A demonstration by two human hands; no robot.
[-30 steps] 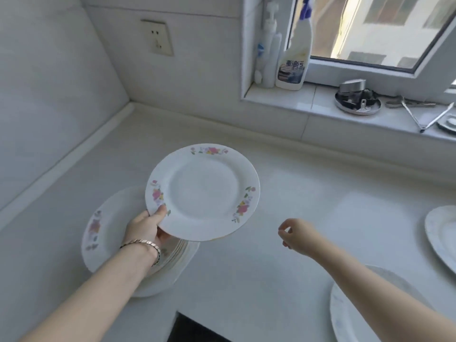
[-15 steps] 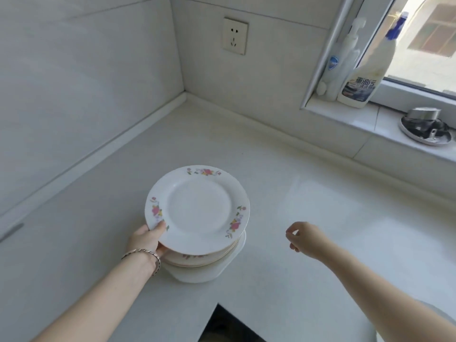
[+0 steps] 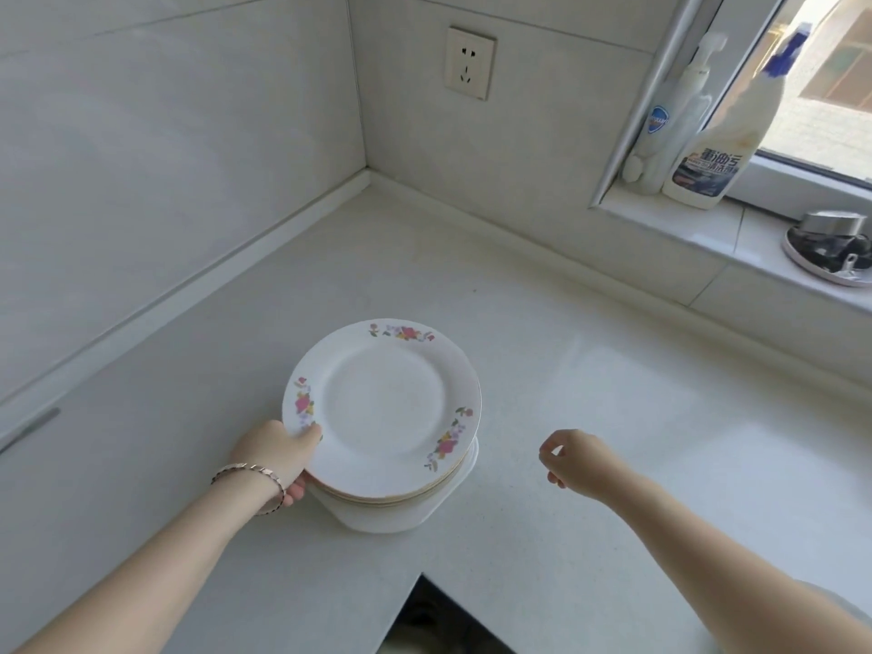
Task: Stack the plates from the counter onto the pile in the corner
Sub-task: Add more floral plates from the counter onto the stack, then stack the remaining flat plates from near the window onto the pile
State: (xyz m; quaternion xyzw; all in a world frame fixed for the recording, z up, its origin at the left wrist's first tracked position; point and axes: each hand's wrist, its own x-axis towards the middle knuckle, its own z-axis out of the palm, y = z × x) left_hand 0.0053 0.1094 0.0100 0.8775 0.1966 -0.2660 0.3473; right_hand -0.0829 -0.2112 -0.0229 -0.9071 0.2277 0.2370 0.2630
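Observation:
A white plate with flower prints on its rim lies on top of the pile of plates on the white counter. My left hand, with a bracelet on the wrist, grips the plate's near left rim, thumb on top. My right hand hovers over the counter to the right of the pile, fingers loosely curled, holding nothing. The lower plates show only as stacked edges.
Tiled walls meet in a corner behind the pile, with a wall socket. Two cleaner bottles and a small metal dish stand on the window ledge. The counter's cut-out edge lies close in front.
My left hand has lowered the flowered plate from above the counter onto the pile. The view has swung left, so the plates at the right are out of sight.

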